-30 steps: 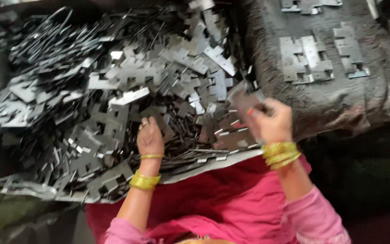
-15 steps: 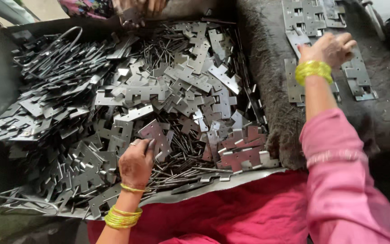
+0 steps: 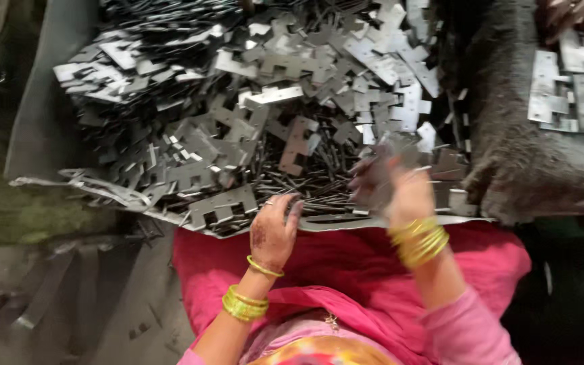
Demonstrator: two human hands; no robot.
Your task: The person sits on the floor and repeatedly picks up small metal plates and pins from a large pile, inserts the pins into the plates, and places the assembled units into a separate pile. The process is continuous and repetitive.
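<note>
A big heap of grey notched metal plates (image 3: 272, 101) lies in a shallow metal tray (image 3: 35, 128), with thin metal rods (image 3: 305, 192) along its near edge. My left hand (image 3: 275, 230) rests at the heap's front edge, fingers bent and apart on the rods beside a plate, with no grip showing. My right hand (image 3: 393, 192), wearing yellow bangles, is blurred over the plates at the heap's right front. Whether it holds a plate cannot be made out.
To the right, a grey cloth-covered surface (image 3: 508, 155) carries several plates laid flat (image 3: 569, 94). Another person's hand (image 3: 569, 13) shows at the top right corner. My pink clothing (image 3: 346, 270) fills the space below the tray. Dark floor lies to the left.
My right hand has come back from the cloth-covered surface on the right to the heap's right front. My left hand has slid a little toward the near edge. The camera has shifted.
</note>
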